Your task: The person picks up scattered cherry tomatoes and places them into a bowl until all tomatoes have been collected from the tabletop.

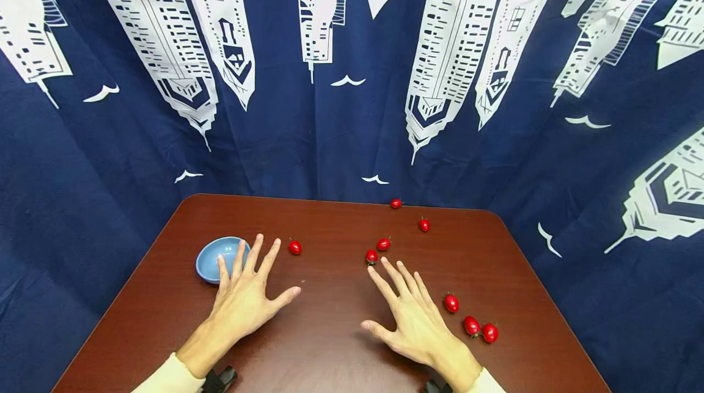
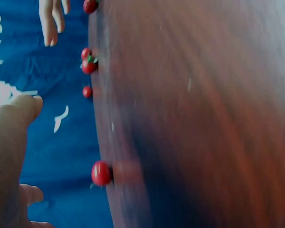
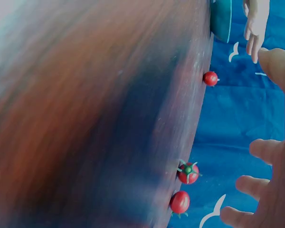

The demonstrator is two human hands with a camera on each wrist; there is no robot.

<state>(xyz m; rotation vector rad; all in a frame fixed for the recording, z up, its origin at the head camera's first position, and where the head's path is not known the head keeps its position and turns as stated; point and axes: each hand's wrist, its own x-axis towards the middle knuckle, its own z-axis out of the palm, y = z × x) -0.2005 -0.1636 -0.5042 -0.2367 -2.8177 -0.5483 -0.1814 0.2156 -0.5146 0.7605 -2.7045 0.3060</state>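
My left hand (image 1: pixel 244 301) hovers over the table with fingers spread, its fingertips overlapping the near right side of a blue bowl (image 1: pixel 209 261) in the head view. Just right of those fingertips lies a cherry tomato (image 1: pixel 295 247). My right hand (image 1: pixel 412 316), also spread and holding nothing, is above the table. Beyond its fingertips are two cherry tomatoes, one (image 1: pixel 371 256) nearer and one (image 1: pixel 384 244) behind it. Three more lie to its right: a single tomato (image 1: pixel 451 303) and a touching pair (image 1: pixel 472 326). The visible inside of the bowl shows nothing in it.
Two further cherry tomatoes, one (image 1: pixel 396 203) at the far edge and one (image 1: pixel 425 225) nearer, lie toward the back. The brown table (image 1: pixel 330 344) has rounded far corners. A blue curtain (image 1: pixel 286 148) with white building prints hangs around it.
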